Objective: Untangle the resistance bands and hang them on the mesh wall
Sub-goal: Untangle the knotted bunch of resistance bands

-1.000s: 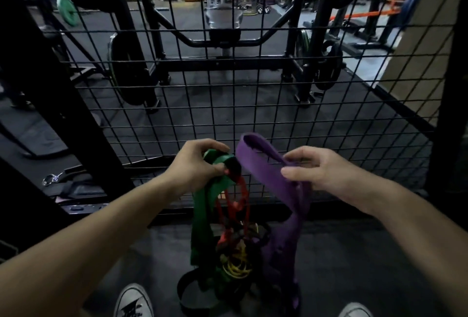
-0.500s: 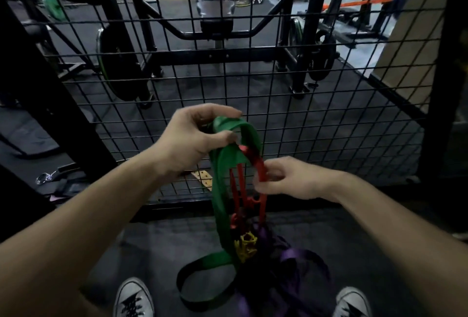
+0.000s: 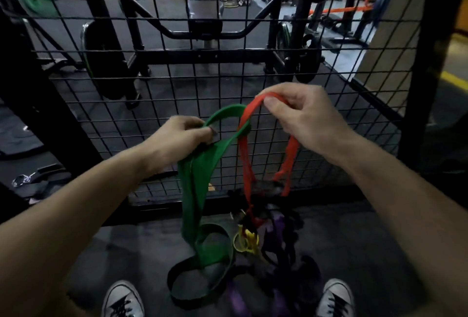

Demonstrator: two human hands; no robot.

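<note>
Two white-toed sneakers at the bottom edge, cut off. Between them a dark tangle of bands on the floor; purple and yellow bits, hard to separate. Left hand fingers curled, gripping the green band near its top loop. Right hand pinches the red band thumb to fingertips, lifted higher. Red seems to pass through the green loop. Mesh wall just behind.

Black wire mesh wall: directly ahead, behind both hands. Flat green rubber band, left, held by left hand; thin red rubber band, right, pinched by right hand; the two cross between the hands. Tangled remainder: below, on floor between two white canvas shoes.
</note>
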